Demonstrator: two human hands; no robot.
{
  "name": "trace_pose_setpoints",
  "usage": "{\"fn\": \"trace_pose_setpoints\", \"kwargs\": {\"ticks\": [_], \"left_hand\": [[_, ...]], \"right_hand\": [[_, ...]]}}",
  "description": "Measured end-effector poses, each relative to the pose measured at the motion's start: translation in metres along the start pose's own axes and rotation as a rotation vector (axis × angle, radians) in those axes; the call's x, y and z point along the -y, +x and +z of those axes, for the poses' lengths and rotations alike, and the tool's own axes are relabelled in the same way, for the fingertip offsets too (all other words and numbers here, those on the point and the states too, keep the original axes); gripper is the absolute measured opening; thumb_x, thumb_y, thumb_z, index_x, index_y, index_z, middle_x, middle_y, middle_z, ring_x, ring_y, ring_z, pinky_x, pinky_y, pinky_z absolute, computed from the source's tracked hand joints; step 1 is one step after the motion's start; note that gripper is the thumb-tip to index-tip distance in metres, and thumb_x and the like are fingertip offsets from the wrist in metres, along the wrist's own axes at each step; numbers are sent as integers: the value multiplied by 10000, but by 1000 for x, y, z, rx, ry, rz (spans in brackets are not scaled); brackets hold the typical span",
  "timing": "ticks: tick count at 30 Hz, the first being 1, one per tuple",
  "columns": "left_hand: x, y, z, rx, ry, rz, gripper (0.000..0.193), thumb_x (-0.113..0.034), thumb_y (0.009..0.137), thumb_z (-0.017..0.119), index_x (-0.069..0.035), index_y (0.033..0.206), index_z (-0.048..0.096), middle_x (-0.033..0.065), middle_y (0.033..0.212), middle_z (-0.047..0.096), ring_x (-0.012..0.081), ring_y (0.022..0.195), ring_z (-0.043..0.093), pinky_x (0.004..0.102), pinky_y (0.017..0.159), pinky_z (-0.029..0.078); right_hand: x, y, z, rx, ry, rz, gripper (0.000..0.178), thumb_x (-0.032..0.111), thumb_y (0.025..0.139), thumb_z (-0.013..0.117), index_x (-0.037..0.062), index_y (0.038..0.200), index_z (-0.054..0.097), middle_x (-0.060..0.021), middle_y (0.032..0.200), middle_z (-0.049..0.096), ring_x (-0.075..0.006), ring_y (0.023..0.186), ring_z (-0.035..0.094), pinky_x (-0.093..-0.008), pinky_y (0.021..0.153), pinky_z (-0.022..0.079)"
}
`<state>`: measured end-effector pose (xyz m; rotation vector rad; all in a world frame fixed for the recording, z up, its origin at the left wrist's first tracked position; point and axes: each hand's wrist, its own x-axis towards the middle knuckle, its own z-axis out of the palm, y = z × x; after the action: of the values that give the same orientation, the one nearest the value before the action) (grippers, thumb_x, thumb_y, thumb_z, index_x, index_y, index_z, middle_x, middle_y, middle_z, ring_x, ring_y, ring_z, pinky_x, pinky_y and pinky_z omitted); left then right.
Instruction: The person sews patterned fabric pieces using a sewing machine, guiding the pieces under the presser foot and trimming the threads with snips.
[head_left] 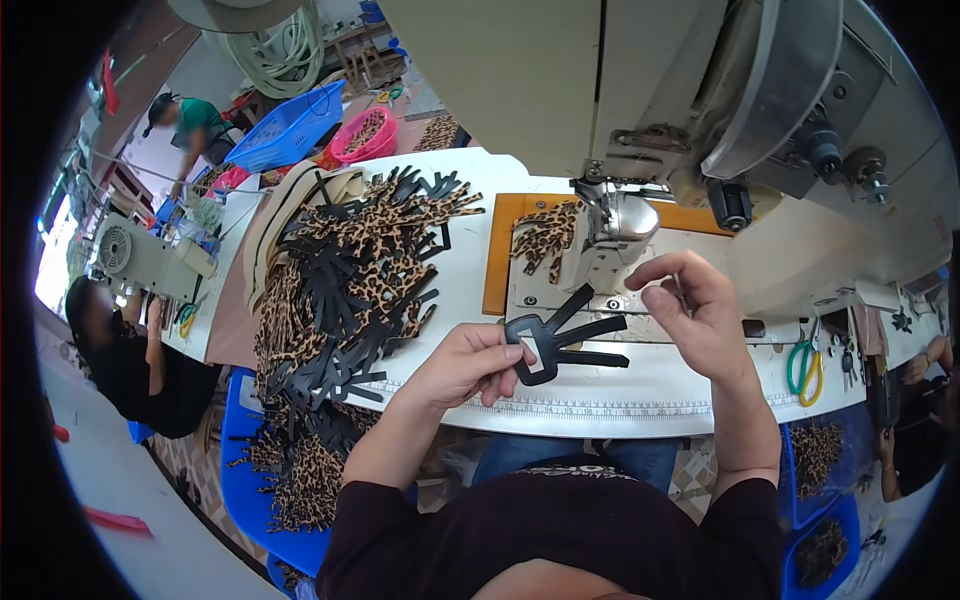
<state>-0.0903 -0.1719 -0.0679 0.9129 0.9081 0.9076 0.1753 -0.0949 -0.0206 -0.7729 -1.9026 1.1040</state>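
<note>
Pinching black piece (548, 347) in left hand (466, 364), leopard-print pieces (366, 130) in pink basket (374, 150)

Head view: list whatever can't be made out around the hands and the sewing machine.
All in the head view:
- Black strapped piece: part of its frame is covered by the left hand's thumb.
- Right hand: too little detail between thumb and forefinger to tell if anything is pinched.
- Sewing machine: its top is cut off by the upper edge.
- Strip pile: upper strips hide those underneath.
</note>
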Motion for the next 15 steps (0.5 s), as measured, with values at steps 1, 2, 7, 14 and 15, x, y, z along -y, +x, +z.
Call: {"fn": "trace_pose_setpoints", "kwargs": {"ticks": [1,2,7,14,15], "left_hand": [[2,2,3,0,1,-2,199,-136,907,531,35,887,630,95,578,606,87,382,513,179,364,401],[3,5,6,-1,2,-3,200,-134,906,532,38,885,630,97,580,608,90,382,515,182,365,404],[9,24,19,57,-47,-3,181,-110,892,528,45,888,620,101,578,614,97,387,531,181,347,403],[7,42,37,81,-53,-17,188,-124,901,540,41,895,629,103,594,612,105,386,525,192,371,417],[6,44,39,81,-51,-17,188,-124,901,540,41,895,629,103,594,612,105,386,525,192,371,417]], "right_hand": [[-3,-1,-2,-6,-1,2,119,64,865,566,-6,961,564,-60,921,617,-32,688,465,-187,618,380],[-5,-2,-3,33,2,31,138,81,870,572,-12,971,564,-47,891,618,-31,683,475,-184,618,390],[-23,-9,-15,172,4,170,130,53,858,592,-36,952,587,-36,813,617,-61,736,561,-198,652,457],[-34,-12,-32,145,156,229,103,-12,851,563,-50,941,594,-48,793,616,-96,724,603,-223,659,489],[-35,-13,-34,123,194,239,102,-18,852,554,-51,939,593,-51,799,616,-102,733,610,-227,667,498]]}}
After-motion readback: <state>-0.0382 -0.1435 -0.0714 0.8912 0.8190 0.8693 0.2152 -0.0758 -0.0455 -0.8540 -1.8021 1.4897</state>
